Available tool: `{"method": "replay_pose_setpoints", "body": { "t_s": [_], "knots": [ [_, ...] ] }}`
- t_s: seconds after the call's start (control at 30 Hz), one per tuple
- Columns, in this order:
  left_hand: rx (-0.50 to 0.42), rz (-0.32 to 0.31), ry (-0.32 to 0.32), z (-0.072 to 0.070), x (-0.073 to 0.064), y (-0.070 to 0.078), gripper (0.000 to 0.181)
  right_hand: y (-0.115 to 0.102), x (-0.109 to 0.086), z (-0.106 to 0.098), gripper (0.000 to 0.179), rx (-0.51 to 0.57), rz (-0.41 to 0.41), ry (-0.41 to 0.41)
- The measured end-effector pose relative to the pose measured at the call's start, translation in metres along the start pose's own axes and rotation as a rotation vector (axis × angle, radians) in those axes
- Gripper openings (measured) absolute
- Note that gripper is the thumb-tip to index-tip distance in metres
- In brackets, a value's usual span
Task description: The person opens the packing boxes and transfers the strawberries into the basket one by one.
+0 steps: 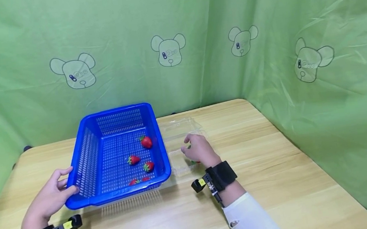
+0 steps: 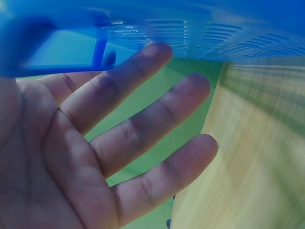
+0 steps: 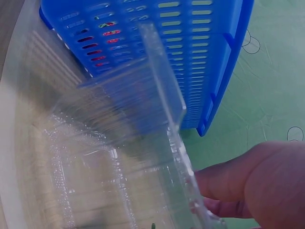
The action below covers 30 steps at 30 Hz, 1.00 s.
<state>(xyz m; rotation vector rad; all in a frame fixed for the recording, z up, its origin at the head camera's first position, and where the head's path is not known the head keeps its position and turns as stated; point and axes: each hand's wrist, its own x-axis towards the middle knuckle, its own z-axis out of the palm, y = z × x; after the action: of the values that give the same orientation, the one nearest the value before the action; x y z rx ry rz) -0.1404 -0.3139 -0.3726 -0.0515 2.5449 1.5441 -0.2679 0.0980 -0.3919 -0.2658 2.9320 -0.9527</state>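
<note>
My left hand (image 1: 49,195) grips the left rim of a blue plastic basket (image 1: 116,191), thumb over the rim. The left wrist view shows the other fingers (image 2: 152,126) spread below the basket's perforated side. Inside the basket lie several strawberries (image 1: 146,142), towards its right side and near corner. My right hand (image 1: 200,150), fingers bent, is over a clear plastic box (image 1: 179,158) beside the basket. In the right wrist view its thumb (image 3: 226,176) is close to the box wall; I cannot tell what the fingertips hold. Part of a strawberry (image 1: 195,162) shows beneath the right hand.
The box's clear lid (image 1: 178,127) extends towards the back. Everything stands on a light wooden table (image 1: 271,180). Green curtains (image 1: 120,24) with bear-head drawings hang behind and to the sides. The basket's raised walls separate its inside from the box.
</note>
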Motion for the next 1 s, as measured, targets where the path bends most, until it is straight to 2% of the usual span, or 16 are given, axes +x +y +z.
{"method": "replay_pose_setpoints", "body": {
  "t_s": [0.73,1.0],
  "knots": [
    [0.000,-0.010,0.006,0.0019,-0.0005,0.0011,0.065,0.0034,0.0033,0.0055,0.040,-0.066,0.098,-0.031],
    [0.003,-0.008,0.003,0.0006,0.0005,0.0015,0.065,0.0050,0.0038,0.0070,0.026,-0.102,0.101,-0.039]
  ]
}}
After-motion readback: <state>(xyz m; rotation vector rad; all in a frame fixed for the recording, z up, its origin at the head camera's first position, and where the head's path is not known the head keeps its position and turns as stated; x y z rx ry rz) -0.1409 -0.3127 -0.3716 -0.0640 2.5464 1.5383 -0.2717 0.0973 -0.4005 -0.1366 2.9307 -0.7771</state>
